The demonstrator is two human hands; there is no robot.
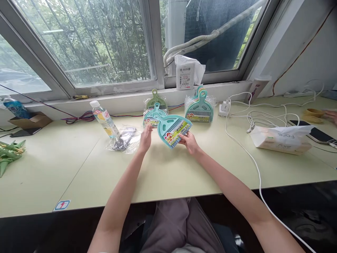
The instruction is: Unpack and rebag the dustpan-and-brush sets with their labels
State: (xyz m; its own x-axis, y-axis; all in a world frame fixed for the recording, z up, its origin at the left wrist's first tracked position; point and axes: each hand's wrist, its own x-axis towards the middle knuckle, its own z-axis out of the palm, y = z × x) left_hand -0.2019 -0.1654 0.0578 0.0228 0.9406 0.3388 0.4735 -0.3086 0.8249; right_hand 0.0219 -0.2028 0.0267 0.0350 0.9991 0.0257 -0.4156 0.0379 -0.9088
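My right hand (190, 143) grips the lower right edge of a mint-green mini dustpan and brush set (172, 130), thumb over its printed label. The set is tilted above the table, handle pointing up and left. My left hand (146, 138) is just left of it, fingers stretched upward, holding nothing that I can see. Behind that hand stand another mint dustpan set (150, 119) and an olive-green one (156, 102), partly hidden. To the right, a stack of wrapped dustpan sets (200, 109) stands upright near the window wall.
On the left are a clear bottle (105, 119), a plastic-wrapped dark item (125, 138) and green woven pieces (10, 154). To the right lie white cables (268, 114), a tissue pack (283, 140) and a phone (317, 133). Another person's hand (331, 115) shows at the right edge.
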